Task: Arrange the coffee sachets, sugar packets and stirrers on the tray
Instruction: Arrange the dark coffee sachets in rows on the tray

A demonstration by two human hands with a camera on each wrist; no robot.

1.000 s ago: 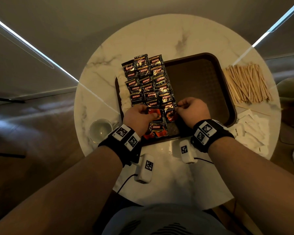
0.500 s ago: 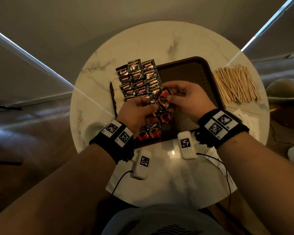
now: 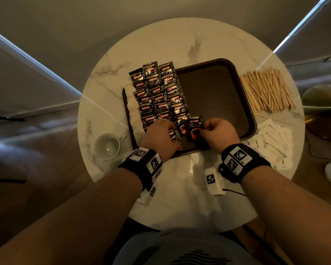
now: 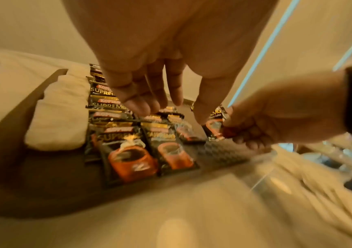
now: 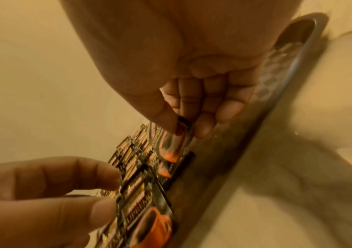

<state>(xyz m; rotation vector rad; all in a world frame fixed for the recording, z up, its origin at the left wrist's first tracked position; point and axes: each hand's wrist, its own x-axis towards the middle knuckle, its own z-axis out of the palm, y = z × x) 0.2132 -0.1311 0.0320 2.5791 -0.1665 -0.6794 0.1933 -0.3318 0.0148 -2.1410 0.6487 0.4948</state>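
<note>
Three overlapping columns of coffee sachets fill the left part of the brown tray, each packet lapped over the one behind it so that the brand name shows, which looks like a way to fit many into little room. A strip of pale packets, probably sugar, runs along the tray's left edge beside them.

The right hand pinches one sachet by its lower right corner between thumb and forefinger, the other fingers curled; the packet sits at the near end of the right column, just beside the last one laid. A corner pinch leaves the flat face free to slide over its neighbour. The left hand hovers over the near ends of the columns with its fingers pointing down towards the sachets and holding nothing that I can make out; whether the tips press on them I cannot tell, though steadying the rows would explain the pose.

Most of the tray's right half is bare, presumably kept for what waits on the bench: the wooden stirrers heaped beyond the tray's right rim, and more white sugar packets scattered nearer the person. A glass cup stands on the bench to the left of the tray.
</note>
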